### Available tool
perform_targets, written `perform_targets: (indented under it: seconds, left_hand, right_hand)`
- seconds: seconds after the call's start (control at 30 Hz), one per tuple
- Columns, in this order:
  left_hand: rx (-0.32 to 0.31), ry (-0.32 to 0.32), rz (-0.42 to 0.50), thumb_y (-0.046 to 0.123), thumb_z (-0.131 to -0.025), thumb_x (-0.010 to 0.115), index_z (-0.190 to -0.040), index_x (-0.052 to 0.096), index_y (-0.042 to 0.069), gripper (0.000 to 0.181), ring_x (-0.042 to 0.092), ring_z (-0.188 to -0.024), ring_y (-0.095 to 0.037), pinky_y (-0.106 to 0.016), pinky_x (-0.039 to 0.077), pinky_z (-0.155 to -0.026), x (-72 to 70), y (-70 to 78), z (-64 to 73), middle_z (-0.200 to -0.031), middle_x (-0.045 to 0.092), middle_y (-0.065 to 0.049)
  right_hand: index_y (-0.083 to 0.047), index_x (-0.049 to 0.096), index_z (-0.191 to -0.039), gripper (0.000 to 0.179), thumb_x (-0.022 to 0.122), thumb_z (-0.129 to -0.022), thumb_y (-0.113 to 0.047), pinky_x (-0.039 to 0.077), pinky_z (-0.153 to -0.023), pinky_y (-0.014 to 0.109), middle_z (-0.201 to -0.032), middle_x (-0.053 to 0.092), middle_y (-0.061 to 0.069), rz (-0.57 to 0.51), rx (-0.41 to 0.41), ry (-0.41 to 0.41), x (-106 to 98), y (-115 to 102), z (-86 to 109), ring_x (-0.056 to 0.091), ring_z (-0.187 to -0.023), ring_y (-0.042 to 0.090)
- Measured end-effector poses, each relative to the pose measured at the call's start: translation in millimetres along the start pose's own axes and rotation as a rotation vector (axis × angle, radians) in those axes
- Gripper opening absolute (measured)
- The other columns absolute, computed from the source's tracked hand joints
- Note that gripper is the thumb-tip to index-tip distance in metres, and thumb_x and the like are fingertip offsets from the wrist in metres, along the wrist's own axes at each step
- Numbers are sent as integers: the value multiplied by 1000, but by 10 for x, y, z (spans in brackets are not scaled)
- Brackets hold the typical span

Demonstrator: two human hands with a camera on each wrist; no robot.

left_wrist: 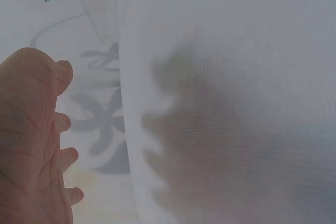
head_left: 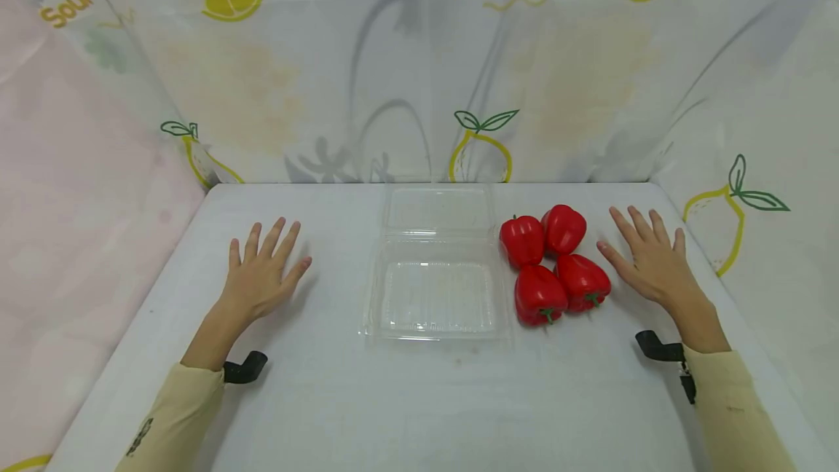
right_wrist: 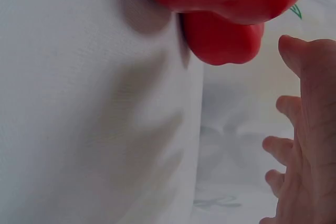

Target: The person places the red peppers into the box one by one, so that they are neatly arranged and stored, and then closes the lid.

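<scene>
Surveying the station remotely, I take the white table as the datum. Near its middle sits an unfolded clear plastic clamshell container; its lid half lies on the far side, and the tray's longer axis runs left to right. Directly right of the clamshell are four red bell peppers, grouped closely two by two.

Governing relation: the pepper group occupies the space between the clamshell and my right hand. The right is the nearer hand; my left hand is apart from the clamshell, on its opposite side. From the right thumb, the front-right pepper lies leftward and toward the near edge, with a visible gap. I judge its long axis to slant from far left to near right, with the green stem at the near end.

Pose: I read both hands as raised above the table, fingers directed toward the far edge, thumbs inward. On each hand the fingers are spread wide and roughly straight; neither hand grips or touches anything.
</scene>
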State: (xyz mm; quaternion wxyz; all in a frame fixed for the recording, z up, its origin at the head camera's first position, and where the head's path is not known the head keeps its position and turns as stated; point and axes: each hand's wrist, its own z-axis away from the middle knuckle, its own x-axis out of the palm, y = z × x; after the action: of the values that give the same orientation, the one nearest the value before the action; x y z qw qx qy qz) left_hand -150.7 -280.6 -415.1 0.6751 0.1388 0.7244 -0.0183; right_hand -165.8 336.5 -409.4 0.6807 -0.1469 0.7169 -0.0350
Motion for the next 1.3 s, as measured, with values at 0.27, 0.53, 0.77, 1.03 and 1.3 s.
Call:
perform_targets:
  seconds: [0.27,0.53,0.77,1.03,1.3]
  left_hand:
    - [43,10,46,55,-101,41,-156,25,10,72,12,-142,-52,-75,6,-107,-25,83,-8,-159,20,-21]
    - [126,-14,226,52,-99,50,-155,29,9,74,18,-142,-48,-66,14,-111,20,168,-31,-159,24,-18]
    - [135,-84,332,55,-97,53,-157,25,15,78,20,-145,-39,-64,24,-110,-12,310,-3,-161,20,-10]
    - [157,-129,420,56,-95,56,-158,23,22,79,20,-146,-29,-61,27,-111,-27,436,35,-161,22,-1]
    - [204,-126,526,51,-92,64,-156,28,20,79,32,-142,-28,-56,32,-110,12,512,32,-157,30,-1]
  right_hand:
    - [-12,14,-158,77,48,-99,-47,-5,-104,77,-154,20,32,-73,-13,1,-51,-41,13,3,-143,52]
    - [-8,23,-156,75,57,-97,-38,-3,-105,77,-151,29,31,-146,-75,44,-87,-95,43,10,-142,53]
    - [-4,35,-150,70,63,-94,-34,8,-104,78,-145,39,30,-189,-134,104,-80,-117,55,23,-136,53]
    - [-6,47,-145,62,67,-92,-33,32,-92,76,-139,50,24,-188,-152,126,-85,-167,97,39,-125,48]
    - [-8,48,-145,63,66,-92,-38,32,-92,76,-139,51,23,-219,-104,46,-119,-246,143,37,-125,48]
